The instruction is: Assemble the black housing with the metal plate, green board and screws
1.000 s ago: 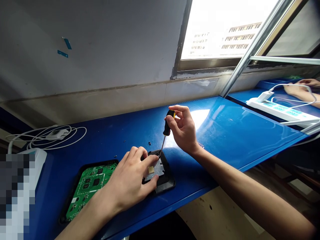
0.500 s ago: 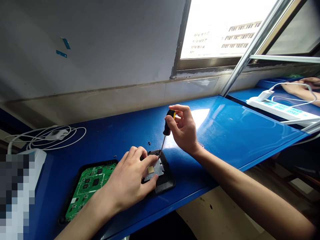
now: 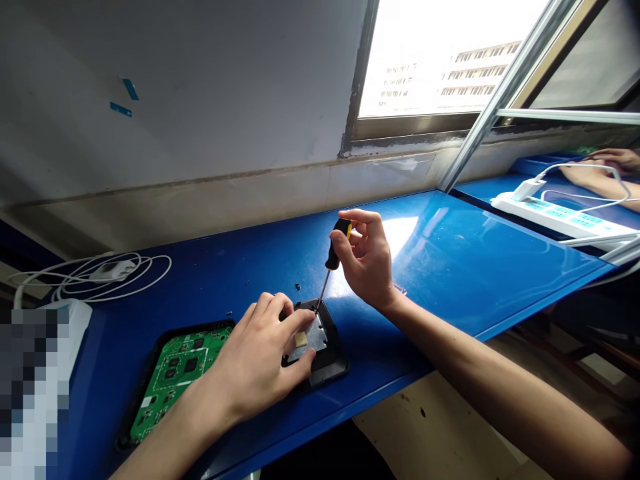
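Observation:
A screwdriver [image 3: 338, 245] with a black and yellow handle stands tilted in my right hand [image 3: 369, 260], its fingers closed round the handle. The shaft reaches down to the upper edge of a black plastic housing [image 3: 330, 367] lying on the blue table. Inside that housing is a grey metal plate [image 3: 316, 339] with a beige pad [image 3: 301, 339] on it. My left hand [image 3: 265, 353] steadies the housing, thumb and index finger pressing on the plate and the other fingers curled at its left side. The left hand hides part of the housing. I cannot make out a screw under the tip.
A green circuit board [image 3: 175, 373] in a black case lies left, partly behind my left forearm. Small screws [image 3: 297, 287] lie beyond the housing. A coiled white cable [image 3: 150, 280] is at the back left. At far right are a power strip [image 3: 555, 215] and another person's hands [image 3: 595, 170].
The screwdriver tip has shifted very slightly left with the view. Both hands keep almost the same pose, and the housing stays in place.

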Motion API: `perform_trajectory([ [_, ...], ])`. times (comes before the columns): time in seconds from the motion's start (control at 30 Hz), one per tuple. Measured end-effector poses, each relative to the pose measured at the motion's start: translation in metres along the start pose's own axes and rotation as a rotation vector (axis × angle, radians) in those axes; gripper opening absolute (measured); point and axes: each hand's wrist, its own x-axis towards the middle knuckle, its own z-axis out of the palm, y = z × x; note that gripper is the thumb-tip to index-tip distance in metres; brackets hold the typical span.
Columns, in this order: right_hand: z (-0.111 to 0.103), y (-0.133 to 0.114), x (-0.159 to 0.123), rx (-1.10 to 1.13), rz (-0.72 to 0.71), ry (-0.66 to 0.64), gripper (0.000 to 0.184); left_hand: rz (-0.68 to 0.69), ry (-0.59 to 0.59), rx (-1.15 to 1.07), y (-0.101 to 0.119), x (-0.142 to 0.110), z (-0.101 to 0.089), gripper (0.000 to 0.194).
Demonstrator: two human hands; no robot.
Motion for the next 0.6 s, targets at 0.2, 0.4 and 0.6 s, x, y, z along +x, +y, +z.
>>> perform_trajectory([
  [0.2, 0.0, 0.0001, -0.0002, 0.012, 0.008, -0.004, 0.029, -0.007, -0.007, 0.004, 0.0002, 0.0006, 0.0004, 0.034],
  [0.4, 0.0004, -0.0013, -0.0015, 0.022, -0.015, -0.037, 0.032, -0.008, -0.01, 0.0, 0.0001, 0.0014, 0.0001, 0.032],
  [0.6, -0.0003, -0.0034, -0.0045, 0.032, -0.083, -0.092, 0.034, -0.015, -0.025, -0.015, -0.0007, 0.0025, -0.001, 0.03],
])
